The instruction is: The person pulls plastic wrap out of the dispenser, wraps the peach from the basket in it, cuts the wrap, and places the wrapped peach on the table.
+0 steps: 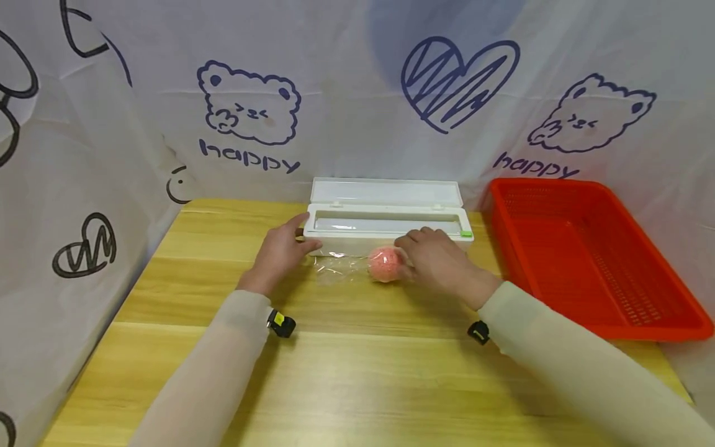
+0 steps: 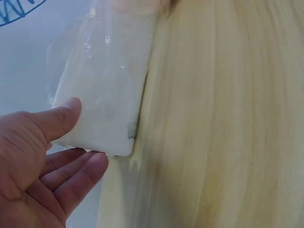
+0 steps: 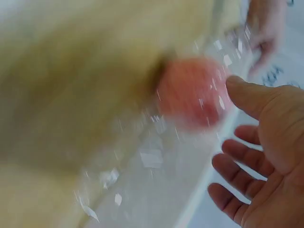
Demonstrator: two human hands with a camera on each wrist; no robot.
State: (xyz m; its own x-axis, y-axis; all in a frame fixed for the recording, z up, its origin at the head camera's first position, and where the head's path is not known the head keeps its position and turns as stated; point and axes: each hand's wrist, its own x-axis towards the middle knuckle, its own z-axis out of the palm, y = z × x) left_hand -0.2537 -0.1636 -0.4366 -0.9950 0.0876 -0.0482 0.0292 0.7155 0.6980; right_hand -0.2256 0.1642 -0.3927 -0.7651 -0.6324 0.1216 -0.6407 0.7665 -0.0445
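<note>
Basket (image 1: 575, 261) stands right of the white dispenser (image 1: 357, 244) our left grip (image 1: 279, 251) holds; the pink ball (image 1: 384, 264), in clear film (image 1: 337, 269), lies beside our wide right grip (image 1: 438, 261).

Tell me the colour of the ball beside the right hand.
The ball is coral pink, clearest in the head view.

on the table (image 1: 357, 379), the box (image 1: 357, 246) stands at the back, before the hanging cloth (image 1: 352, 130), its lid (image 1: 385, 192) at the rear and the basket (image 1: 581, 261) to its right. just in front lies the ball (image 1: 383, 264), with film (image 1: 335, 270) over it and to its left. the left hand (image 1: 279, 251) is at the box's left end, the right hand (image 1: 438, 261) right of the ball.
</note>
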